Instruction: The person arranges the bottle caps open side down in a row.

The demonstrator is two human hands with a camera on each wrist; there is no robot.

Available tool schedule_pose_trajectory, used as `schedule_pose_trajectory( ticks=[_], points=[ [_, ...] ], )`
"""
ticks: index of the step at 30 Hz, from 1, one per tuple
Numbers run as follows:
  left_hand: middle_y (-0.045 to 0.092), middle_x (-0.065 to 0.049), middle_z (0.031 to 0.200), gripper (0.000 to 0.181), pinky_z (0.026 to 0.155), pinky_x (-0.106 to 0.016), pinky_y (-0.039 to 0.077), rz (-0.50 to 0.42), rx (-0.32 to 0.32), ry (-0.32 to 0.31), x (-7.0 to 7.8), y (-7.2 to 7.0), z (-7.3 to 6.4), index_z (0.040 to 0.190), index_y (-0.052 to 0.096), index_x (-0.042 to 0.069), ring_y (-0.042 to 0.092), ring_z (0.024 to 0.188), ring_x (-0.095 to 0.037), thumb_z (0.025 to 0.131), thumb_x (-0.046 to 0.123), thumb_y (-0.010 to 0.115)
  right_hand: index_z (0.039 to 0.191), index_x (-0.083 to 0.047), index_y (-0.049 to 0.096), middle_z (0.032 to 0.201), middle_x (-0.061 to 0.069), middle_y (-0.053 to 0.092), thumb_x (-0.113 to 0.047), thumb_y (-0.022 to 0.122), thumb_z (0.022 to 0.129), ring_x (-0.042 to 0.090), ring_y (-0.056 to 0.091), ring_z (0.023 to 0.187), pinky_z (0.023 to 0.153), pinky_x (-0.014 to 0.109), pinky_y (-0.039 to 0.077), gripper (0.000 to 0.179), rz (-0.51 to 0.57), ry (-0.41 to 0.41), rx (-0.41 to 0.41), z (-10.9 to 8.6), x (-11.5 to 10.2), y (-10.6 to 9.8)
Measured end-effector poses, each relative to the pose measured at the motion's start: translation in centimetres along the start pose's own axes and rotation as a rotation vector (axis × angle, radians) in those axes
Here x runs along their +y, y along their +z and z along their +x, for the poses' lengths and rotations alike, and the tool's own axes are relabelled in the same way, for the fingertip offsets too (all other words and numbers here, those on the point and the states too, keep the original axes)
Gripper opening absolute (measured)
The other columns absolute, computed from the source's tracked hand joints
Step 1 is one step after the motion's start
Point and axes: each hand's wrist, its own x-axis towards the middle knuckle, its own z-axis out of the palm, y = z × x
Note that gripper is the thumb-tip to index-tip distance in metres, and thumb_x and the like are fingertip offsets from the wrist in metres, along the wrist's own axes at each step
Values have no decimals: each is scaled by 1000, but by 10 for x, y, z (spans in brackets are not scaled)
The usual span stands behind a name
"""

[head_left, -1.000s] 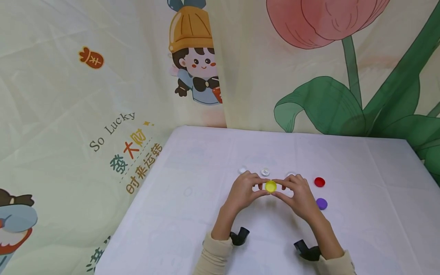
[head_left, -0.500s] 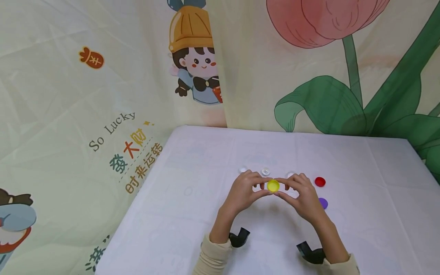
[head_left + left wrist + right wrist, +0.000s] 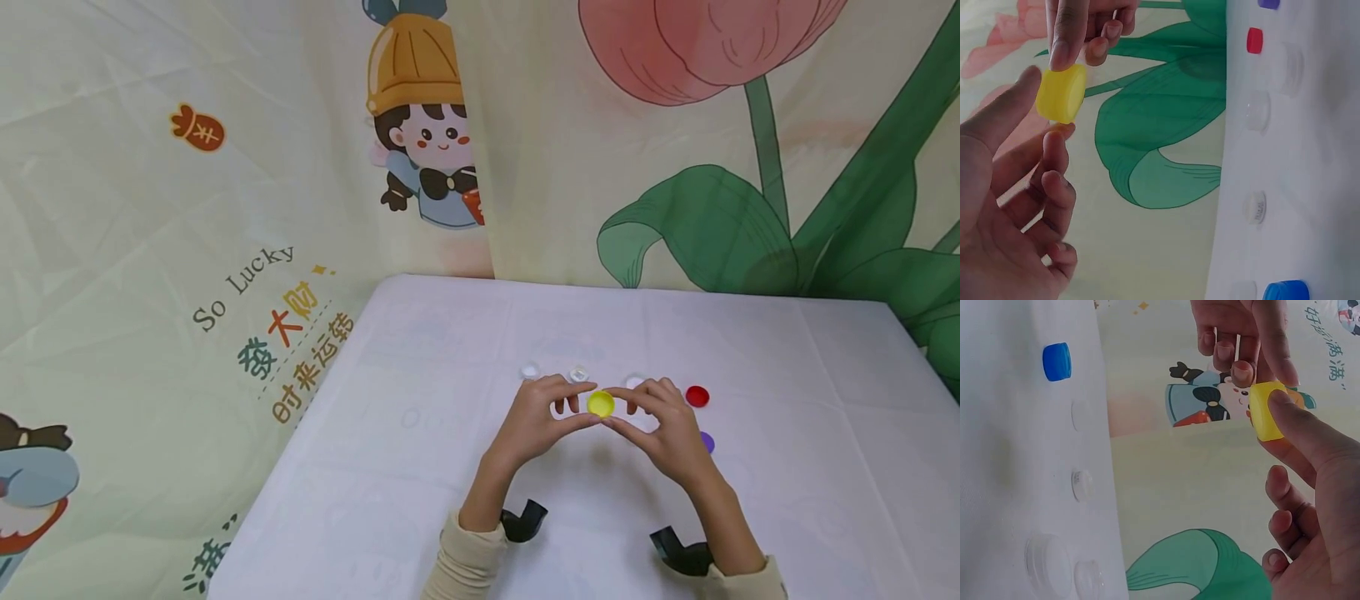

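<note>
A yellow bottle cap [image 3: 601,404] is held up above the table between both hands. My left hand [image 3: 531,421] has its thumb and index fingertip at the cap's left edge, its other fingers loosely bent. From the other side my right hand [image 3: 663,427] pinches the cap between thumb and index finger. In the right wrist view the right thumb [image 3: 1304,422] lies across the yellow cap's side. Behind the hands are clear caps [image 3: 529,370] and a small white cap [image 3: 578,374]. A red cap [image 3: 697,396] and a purple cap [image 3: 707,442], partly hidden, lie right of the right hand.
A blue cap [image 3: 1057,362] stands on the white-covered table [image 3: 405,467], hidden in the head view. Behind the table hangs a printed cloth [image 3: 540,167]. Black wrist mounts [image 3: 525,521] are on both forearms.
The yellow cap and the right hand have shifted slightly to the right. The left index finger and thumb stand a little wider apart around the cap's edge.
</note>
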Motion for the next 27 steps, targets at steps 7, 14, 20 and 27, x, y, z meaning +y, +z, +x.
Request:
schedule_pose_trajectory(
  ticks=[7,14,20,27],
  points=[
    [60,9,72,29,55,-19,41,-169,-16,-270,1,2,-1,97,71,16,49,65,-5,82,40,62,100,-20,69,73,-14,46,-26,79,67,6,37,75,57,22,34,35,2,2,4,1,-2,-1],
    [63,3,73,27,57,-22,39,-314,-56,-462,1,5,-1,89,72,17,53,66,-8,80,41,63,101,-21,69,73,-14,46,-27,78,68,10,39,75,57,23,34,35,5,12,-5,1,-3,-1],
    [62,-3,73,27,58,-24,38,-368,-59,-526,0,9,-1,85,72,16,52,66,-10,78,41,65,100,-21,69,72,-14,46,-27,79,67,7,38,74,57,22,35,35,3,28,-2,0,-2,0],
    [61,3,70,27,57,-24,37,-367,-32,-548,0,12,0,83,72,16,51,66,-9,77,42,67,101,-20,69,71,-13,47,-28,78,67,5,37,74,58,22,36,36,-2,20,-8,0,-1,1]
  ],
)
